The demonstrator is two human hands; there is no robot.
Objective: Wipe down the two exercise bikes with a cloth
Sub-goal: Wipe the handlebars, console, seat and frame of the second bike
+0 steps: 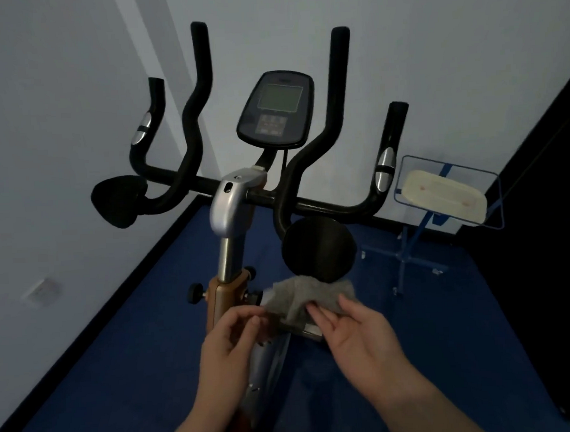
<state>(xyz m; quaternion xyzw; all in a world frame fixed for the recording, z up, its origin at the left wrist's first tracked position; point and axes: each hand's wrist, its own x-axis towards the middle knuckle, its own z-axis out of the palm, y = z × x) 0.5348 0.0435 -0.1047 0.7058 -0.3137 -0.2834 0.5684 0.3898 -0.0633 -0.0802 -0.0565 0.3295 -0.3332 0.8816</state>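
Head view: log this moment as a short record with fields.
cloth: grey cloth, bunched, held between both hands in front of the bike
left hand: fingers curled, pinching the cloth's left edge
right hand: palm up, fingers on the cloth's right part
bike: black handlebars, console with screen dark
wiping: cloth not visibly pressed on any bike part
background: blue rack holding a pale tray, by the wall
floor: blue

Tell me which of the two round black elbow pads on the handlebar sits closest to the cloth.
The right-side pad, just above the grey cloth and overlapping its top edge in view. The left-side pad sits far off at the bar's other end, higher up by the wall.
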